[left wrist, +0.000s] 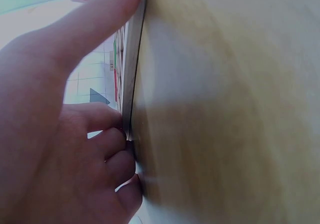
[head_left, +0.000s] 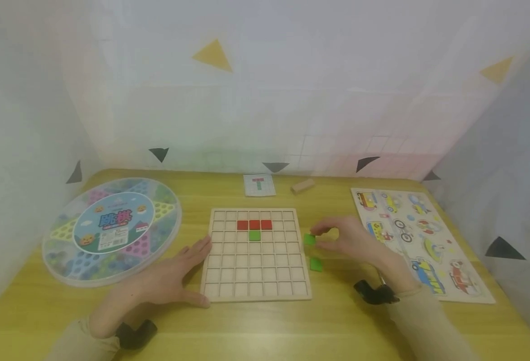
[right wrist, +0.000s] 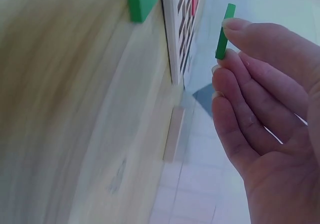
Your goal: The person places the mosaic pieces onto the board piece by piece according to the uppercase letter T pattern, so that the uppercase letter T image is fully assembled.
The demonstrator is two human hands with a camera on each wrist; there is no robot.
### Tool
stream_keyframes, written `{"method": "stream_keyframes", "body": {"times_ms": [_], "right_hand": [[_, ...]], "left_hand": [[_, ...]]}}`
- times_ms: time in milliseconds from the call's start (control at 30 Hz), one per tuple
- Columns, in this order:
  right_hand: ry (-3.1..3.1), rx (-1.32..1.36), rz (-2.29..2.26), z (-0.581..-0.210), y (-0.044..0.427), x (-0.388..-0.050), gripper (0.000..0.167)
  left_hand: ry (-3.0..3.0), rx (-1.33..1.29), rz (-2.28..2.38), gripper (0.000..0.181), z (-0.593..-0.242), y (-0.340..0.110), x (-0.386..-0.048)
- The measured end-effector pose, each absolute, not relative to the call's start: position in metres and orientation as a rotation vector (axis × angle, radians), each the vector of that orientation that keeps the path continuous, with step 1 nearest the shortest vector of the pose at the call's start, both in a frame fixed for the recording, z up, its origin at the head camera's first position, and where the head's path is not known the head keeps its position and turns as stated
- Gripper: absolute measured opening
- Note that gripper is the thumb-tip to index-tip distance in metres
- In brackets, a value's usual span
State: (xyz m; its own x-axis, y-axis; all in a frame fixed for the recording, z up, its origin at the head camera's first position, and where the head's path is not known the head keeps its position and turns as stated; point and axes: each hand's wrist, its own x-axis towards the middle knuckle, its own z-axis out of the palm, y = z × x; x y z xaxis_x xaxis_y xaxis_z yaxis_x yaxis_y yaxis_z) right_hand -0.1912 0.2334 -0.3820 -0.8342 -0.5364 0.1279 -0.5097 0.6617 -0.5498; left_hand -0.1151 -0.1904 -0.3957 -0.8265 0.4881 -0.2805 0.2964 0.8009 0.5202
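A wooden grid board (head_left: 256,289) lies on the table, with a row of red square tiles (head_left: 254,224) in its upper part and one green tile (head_left: 254,235) under the middle one. My right hand (head_left: 348,240) pinches another green tile (right wrist: 225,32) between thumb and fingers, just off the board's right edge. Below it, a loose green tile (head_left: 316,264) rests on the table beside the board. My left hand (head_left: 170,278) lies with thumb and fingers spread, touching the board's left edge; in the left wrist view, its thumb and fingertips meet that edge.
A small card (head_left: 259,191) printed with a red and green T shape lies behind the board, near a wooden block (head_left: 303,186). On the left is a round Chinese checkers box (head_left: 170,235); on the right lies a picture puzzle board (head_left: 468,250).
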Motion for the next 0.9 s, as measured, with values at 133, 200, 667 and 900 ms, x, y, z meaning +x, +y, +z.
{"method": "stream_keyframes", "body": {"times_ms": [133,200,667,900], "right_hand": [[2.813,-0.977,-0.907,-0.379,0.221,-0.194,0.026],[2.799,-0.991,-0.920,-0.377,0.215,-0.194,0.026],[2.695,-0.943,-0.899,-0.368,0.177,-0.196,0.025],[2.666,-1.026,-0.920,-0.368,0.159,-0.199,0.025]], "left_hand": [[2.585,0.589,0.653,0.121,-0.397,-0.190,-0.116],[2.582,0.586,0.655,0.121,-0.397,-0.190,-0.116],[2.579,0.578,0.662,0.121,-0.399,-0.191,-0.116],[2.576,0.574,0.675,0.121,-0.397,-0.191,-0.115]]}}
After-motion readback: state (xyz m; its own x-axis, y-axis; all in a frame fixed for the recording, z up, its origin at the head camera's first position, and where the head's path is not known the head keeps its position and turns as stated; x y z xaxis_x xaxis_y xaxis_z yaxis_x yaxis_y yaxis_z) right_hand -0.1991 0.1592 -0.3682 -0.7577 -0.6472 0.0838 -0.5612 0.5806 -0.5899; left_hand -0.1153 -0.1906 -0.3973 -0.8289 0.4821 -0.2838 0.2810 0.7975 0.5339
